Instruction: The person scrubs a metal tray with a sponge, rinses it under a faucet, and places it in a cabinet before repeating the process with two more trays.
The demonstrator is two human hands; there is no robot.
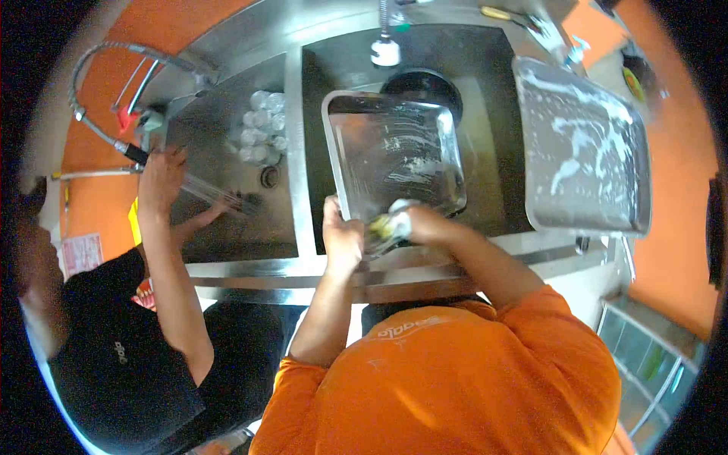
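A rectangular metal tray (371, 159) is tilted over the right sink basin, with streaks of suds across its inner face. My left hand (343, 239) is closed on the tray's near left corner. Close beside it, at the tray's near edge, my right hand (423, 223) is closed around a yellowish and white scrubbing sponge (383, 230), smeared by motion. Beneath the tray's far side, a round black pan (428, 87) sits in the basin, partly hidden.
A second soapy tray (580, 144) rests on the right-hand counter. In the left basin stand several clear cups (262, 125). A co-worker's hand (161, 182) holds a running spray hose (135, 154) there. A white spray head (385, 53) hangs above the right basin.
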